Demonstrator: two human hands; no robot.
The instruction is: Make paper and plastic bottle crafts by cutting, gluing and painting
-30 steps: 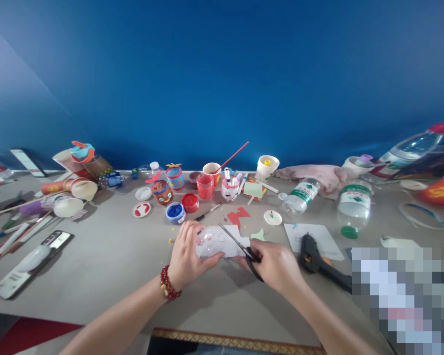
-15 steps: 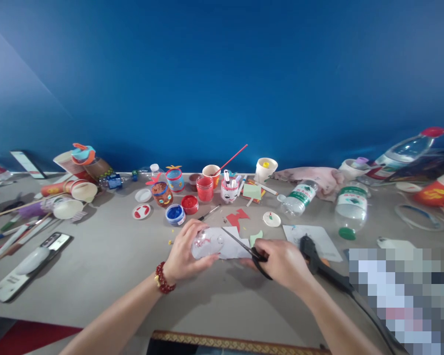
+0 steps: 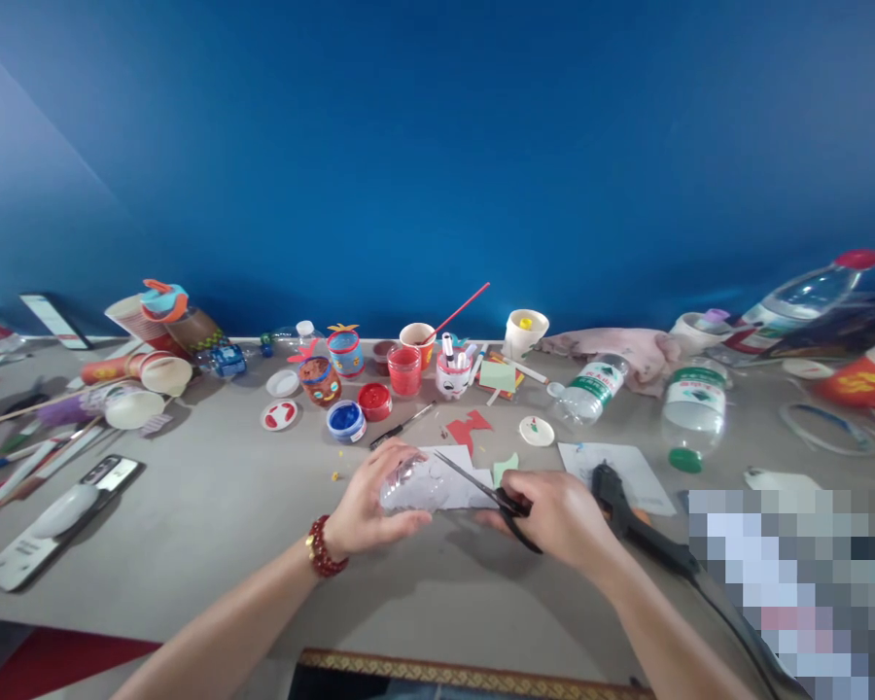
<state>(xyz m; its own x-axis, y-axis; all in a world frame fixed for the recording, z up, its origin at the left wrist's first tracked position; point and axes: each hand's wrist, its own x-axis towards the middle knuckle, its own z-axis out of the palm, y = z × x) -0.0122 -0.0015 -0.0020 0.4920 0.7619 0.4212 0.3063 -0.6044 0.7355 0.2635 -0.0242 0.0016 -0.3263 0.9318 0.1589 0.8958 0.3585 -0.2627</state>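
My left hand (image 3: pixel 379 501) is wrapped round a clear plastic bottle piece (image 3: pixel 412 483), with the thumb on its near side. In my right hand (image 3: pixel 554 510) is a pair of black-handled scissors (image 3: pixel 473 476), blades pointing left toward the clear piece. The blades look nearly closed. Beneath them on the table lies a sheet of white paper (image 3: pixel 456 462). Scraps of pale green paper (image 3: pixel 506 470) and red paper (image 3: pixel 470 428) sit just beyond. A black hot glue gun (image 3: pixel 627 515) rests right of my right hand.
Paint jars, blue (image 3: pixel 345 420) and red (image 3: pixel 374 401), stand behind my left hand near decorated cups (image 3: pixel 321 381). Cut green-labelled bottles (image 3: pixel 692 413) are at the right. A phone (image 3: pixel 62 523) lies left. The glue gun's cable (image 3: pixel 736 608) trails to the front edge.
The clear bottle piece has turned in my left hand, and the red marking seen on it before no longer shows. The scissors have shifted only slightly.
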